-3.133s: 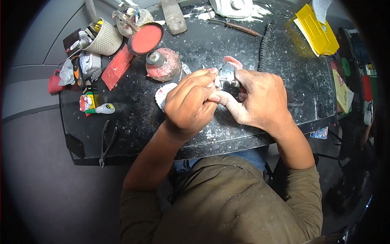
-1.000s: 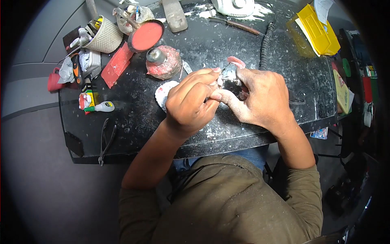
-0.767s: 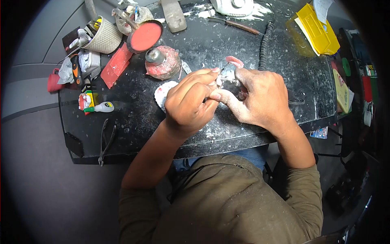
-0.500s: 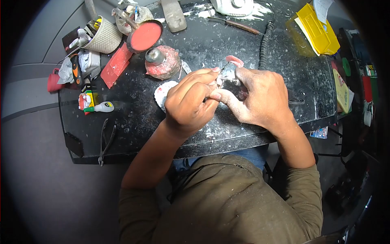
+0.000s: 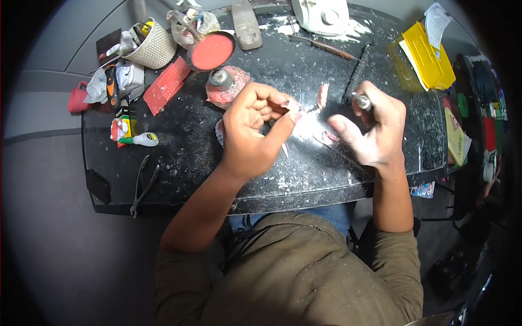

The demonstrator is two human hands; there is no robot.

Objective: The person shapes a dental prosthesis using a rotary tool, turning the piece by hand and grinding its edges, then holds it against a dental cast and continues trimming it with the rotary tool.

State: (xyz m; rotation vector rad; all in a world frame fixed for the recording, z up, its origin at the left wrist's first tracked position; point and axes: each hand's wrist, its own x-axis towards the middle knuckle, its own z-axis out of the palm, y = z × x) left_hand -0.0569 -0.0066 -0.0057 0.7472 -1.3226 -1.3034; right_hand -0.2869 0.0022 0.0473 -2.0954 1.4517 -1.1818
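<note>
Two bare, bent arms reach over a dusty black table [image 5: 190,163], the hands apart above its bright middle. The left hand [image 5: 253,127] is raised with the palm turned inward, its thumb stretched up to meet the forefinger; between the tips it pinches a small pink-and-white piece [image 5: 292,106], the other fingers loosely curled behind. The left forearm slants up and inward from a pushed-up olive sleeve [image 5: 182,282].

The right hand [image 5: 380,127], pale with dust, rises from a nearly upright forearm. Its fingers curl around a metal-ended tool [image 5: 361,101], while the thumb stands spread, pointing up toward the small piece but well apart from it. A black coiled cord [image 5: 359,73] lies just beyond the right hand.

Between the hands, a pink strip [image 5: 323,96] and a curved pink piece [image 5: 329,137] sit on the table, the latter near the right thumb. Beyond the left hand are a pink-crusted lump with a metal top [image 5: 225,87] and a round pan filled with pink material [image 5: 212,51]. Pink sheets [image 5: 166,84] lie near a woven basket [image 5: 155,49], with open-handled pliers [image 5: 142,190] at the table's front edge.
</note>
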